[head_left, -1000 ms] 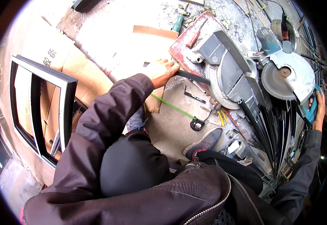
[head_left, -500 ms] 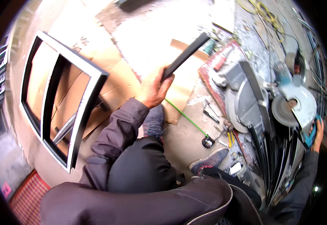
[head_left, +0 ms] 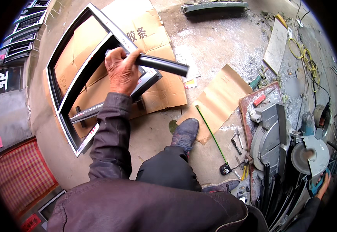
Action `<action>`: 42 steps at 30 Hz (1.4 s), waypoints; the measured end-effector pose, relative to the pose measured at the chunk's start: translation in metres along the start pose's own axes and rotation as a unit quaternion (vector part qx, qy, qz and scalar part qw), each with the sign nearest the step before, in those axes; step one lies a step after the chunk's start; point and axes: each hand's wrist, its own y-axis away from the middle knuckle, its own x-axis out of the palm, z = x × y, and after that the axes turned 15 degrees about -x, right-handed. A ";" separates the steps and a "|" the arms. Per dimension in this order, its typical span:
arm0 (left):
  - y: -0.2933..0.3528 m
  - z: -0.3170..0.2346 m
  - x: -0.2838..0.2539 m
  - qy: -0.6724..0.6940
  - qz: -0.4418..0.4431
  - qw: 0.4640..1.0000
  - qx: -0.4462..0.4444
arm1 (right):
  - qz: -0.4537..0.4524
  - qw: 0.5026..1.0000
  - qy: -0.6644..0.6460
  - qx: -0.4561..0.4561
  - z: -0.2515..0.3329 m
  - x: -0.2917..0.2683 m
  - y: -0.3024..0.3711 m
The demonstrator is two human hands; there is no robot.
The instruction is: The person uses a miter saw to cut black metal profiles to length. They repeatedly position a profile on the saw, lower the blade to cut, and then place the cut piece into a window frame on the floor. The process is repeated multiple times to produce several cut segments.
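Note:
My left hand is closed round a short black metal profile bar, which sticks out to the right of my fist. The bar is over an arched black-and-white window-like frame lying on cardboard. A loose strip with printed film crosses the frame's lower part. At the far right, my right hand is wrapped round the teal handle of a mitre saw. The saw head is raised, and its round blade shows beside the pale guard.
A tape measure lies with its green blade drawn out, near pliers and a red-handled screwdriver. Brown cardboard is by my shoe. Black profiles stand below the saw; a yellow cable lies beyond.
The view has turned left. My left hand has carried the bar left, over the frame; the bar has swung from slanting up to nearly level. My right hand stays on the saw handle.

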 end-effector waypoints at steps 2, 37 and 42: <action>0.002 0.031 0.006 -0.043 0.017 0.999 -0.025 | 0.000 1.000 -0.007 0.002 0.004 0.010 0.001; -0.006 0.103 0.082 0.601 0.077 0.593 -0.530 | 0.003 1.000 0.014 0.013 -0.001 0.004 0.001; -0.009 0.095 0.080 0.620 0.146 0.562 -0.528 | -0.003 1.000 0.004 0.008 0.000 0.001 0.002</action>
